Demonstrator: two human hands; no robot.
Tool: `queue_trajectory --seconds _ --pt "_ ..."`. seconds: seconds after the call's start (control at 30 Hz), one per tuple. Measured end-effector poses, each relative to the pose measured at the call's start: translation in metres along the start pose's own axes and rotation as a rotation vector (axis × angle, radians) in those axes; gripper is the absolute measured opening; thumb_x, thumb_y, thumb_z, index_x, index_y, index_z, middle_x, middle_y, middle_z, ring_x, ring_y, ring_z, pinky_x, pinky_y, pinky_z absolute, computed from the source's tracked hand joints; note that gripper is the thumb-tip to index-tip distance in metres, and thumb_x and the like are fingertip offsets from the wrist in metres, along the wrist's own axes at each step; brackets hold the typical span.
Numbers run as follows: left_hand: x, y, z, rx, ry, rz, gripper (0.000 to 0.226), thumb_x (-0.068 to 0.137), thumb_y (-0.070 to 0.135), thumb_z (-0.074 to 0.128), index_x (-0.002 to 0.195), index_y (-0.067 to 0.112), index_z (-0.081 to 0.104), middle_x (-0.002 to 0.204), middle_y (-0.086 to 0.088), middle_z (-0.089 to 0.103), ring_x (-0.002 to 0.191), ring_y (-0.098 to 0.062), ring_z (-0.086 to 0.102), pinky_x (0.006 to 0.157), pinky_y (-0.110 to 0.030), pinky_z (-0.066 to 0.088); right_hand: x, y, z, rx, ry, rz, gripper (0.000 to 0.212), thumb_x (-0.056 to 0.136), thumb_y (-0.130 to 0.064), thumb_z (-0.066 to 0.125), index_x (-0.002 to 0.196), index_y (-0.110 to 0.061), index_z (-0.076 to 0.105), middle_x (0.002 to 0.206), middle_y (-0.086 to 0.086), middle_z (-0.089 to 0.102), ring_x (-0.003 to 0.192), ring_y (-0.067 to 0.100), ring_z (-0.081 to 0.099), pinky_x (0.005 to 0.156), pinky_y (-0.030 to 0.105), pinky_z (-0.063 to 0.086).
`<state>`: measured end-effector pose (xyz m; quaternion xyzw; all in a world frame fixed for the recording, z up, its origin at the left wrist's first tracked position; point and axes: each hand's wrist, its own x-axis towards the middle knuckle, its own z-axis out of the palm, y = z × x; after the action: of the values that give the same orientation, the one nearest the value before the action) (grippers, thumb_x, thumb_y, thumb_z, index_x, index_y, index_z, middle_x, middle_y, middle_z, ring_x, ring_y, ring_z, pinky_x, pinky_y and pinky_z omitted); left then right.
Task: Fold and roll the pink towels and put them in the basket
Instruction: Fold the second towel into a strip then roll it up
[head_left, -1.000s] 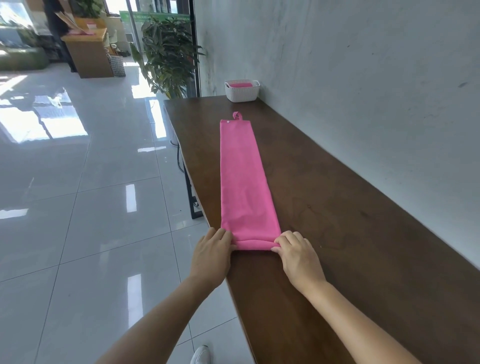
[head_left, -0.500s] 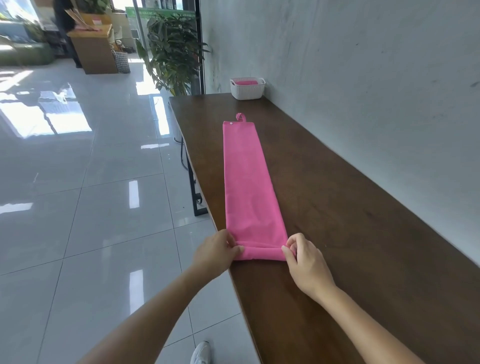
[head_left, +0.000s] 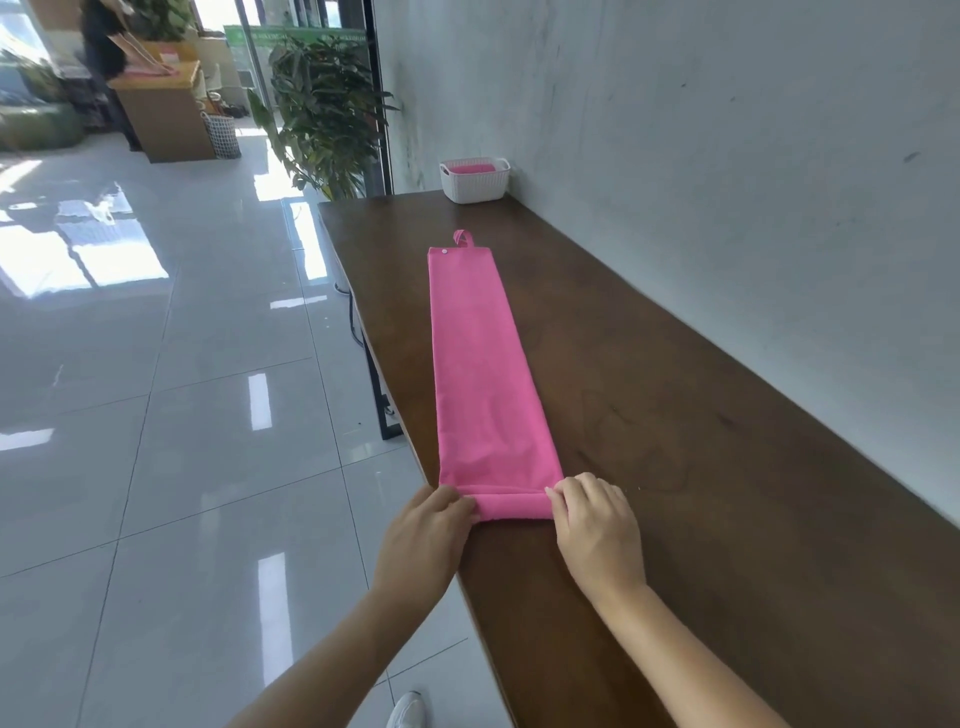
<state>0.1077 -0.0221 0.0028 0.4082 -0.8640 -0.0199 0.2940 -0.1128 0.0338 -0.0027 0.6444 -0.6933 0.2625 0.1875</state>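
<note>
A pink towel (head_left: 480, 364), folded into a long narrow strip, lies lengthwise on the dark wooden table (head_left: 701, 493), its hanging loop at the far end. The near end is turned over into a small roll. My left hand (head_left: 426, 540) pinches the roll's left end at the table edge. My right hand (head_left: 597, 525) pinches its right end. A white basket (head_left: 474, 187) stands at the table's far end by the wall, with pink towel showing inside it.
A grey wall runs along the table's right side. Glossy tiled floor lies to the left, with a potted plant (head_left: 322, 114) beyond the table's far corner. A person stands at a wooden counter (head_left: 166, 114) far back left.
The near end of the towel has been turned over into a slightly thicker roll between my hands. The camera has shifted a little.
</note>
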Motion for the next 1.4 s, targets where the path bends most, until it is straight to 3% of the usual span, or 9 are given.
queue_trajectory --seconds 0.13,0.33,0.57,0.73,0.87,0.97,1.1,1.23,1.4 --pt "-0.004 0.000 -0.002 0.073 0.038 0.039 0.034 0.097 0.038 0.045 0.096 0.024 0.076 0.096 0.011 0.069 0.076 -0.014 0.059 0.065 -0.027 0.055 -0.016 0.003 -0.006 0.104 -0.001 -0.038 0.030 0.101 -0.030 0.051 0.099 -0.011 0.075 0.096 0.003 0.074 0.089 0.016 0.070 0.086 0.028 0.056" --pt "0.007 -0.002 0.005 0.089 -0.105 -0.099 0.034 0.101 0.039 0.037 0.099 0.023 0.067 0.101 0.008 0.064 0.081 -0.018 0.060 0.068 -0.033 0.055 -0.010 0.010 -0.007 0.196 -0.162 0.034 0.034 0.084 -0.016 0.081 0.117 -0.010 0.073 0.116 0.002 0.072 0.108 0.019 0.067 0.096 0.037 0.056" --pt "0.037 0.004 -0.008 -0.013 -0.395 -0.312 0.012 0.107 0.031 0.044 0.111 0.023 0.051 0.116 0.005 0.054 0.087 -0.017 0.064 0.077 -0.033 0.055 0.011 0.007 -0.010 0.283 -0.304 0.187 0.012 0.098 -0.026 0.063 0.109 -0.020 0.065 0.110 -0.010 0.059 0.104 0.007 0.047 0.092 0.019 0.039" --pt "0.049 -0.001 -0.024 -0.176 -0.630 -0.490 0.024 0.106 0.040 0.044 0.110 0.019 0.056 0.109 0.000 0.056 0.093 -0.019 0.060 0.088 -0.038 0.054 0.014 0.006 -0.018 0.325 -0.467 0.250 0.008 0.103 -0.033 0.052 0.103 -0.028 0.058 0.104 -0.016 0.055 0.100 0.006 0.046 0.086 0.020 0.035" --pt "0.053 -0.007 -0.033 -0.407 -0.716 -0.596 0.031 0.105 0.039 0.049 0.082 0.019 0.055 0.081 0.002 0.054 0.071 -0.013 0.052 0.067 -0.026 0.047 0.007 0.005 -0.023 0.389 -0.520 0.332 0.018 0.105 -0.040 0.043 0.096 -0.030 0.055 0.100 -0.016 0.056 0.099 0.006 0.049 0.081 0.020 0.037" --pt "0.051 -0.009 -0.035 -0.554 -0.650 -0.720 0.035 0.100 0.042 0.059 0.078 0.016 0.056 0.074 -0.001 0.052 0.062 -0.012 0.048 0.058 -0.024 0.040 0.005 0.001 -0.023 0.386 -0.506 0.381 0.020 0.105 -0.042 0.041 0.096 -0.029 0.053 0.100 -0.013 0.058 0.096 0.006 0.051 0.079 0.022 0.038" --pt "0.041 -0.003 -0.028 -0.410 -0.349 -0.798 0.031 0.091 0.049 0.069 0.089 0.022 0.054 0.092 0.007 0.063 0.080 -0.009 0.059 0.065 -0.027 0.047 0.016 -0.008 -0.025 0.335 -0.516 0.401 0.021 0.107 -0.042 0.035 0.099 -0.026 0.046 0.090 -0.014 0.053 0.082 0.001 0.048 0.080 0.028 0.036" --pt "0.025 0.010 -0.022 -0.355 -0.113 -0.646 0.021 0.095 0.042 0.065 0.088 0.029 0.051 0.098 0.013 0.056 0.082 0.000 0.055 0.074 -0.028 0.053 0.027 -0.008 -0.022 0.229 -0.542 0.348 0.024 0.107 -0.042 0.029 0.096 -0.025 0.039 0.085 -0.009 0.057 0.069 0.002 0.044 0.078 0.035 0.033" --pt "0.005 0.005 -0.014 -0.243 -0.083 -0.432 0.021 0.098 0.047 0.059 0.112 0.032 0.055 0.110 0.017 0.051 0.091 -0.005 0.056 0.077 -0.027 0.055 0.037 -0.009 -0.024 0.175 -0.577 0.370 0.031 0.106 -0.049 0.026 0.099 -0.023 0.041 0.082 -0.009 0.056 0.064 0.007 0.045 0.068 0.033 0.035"
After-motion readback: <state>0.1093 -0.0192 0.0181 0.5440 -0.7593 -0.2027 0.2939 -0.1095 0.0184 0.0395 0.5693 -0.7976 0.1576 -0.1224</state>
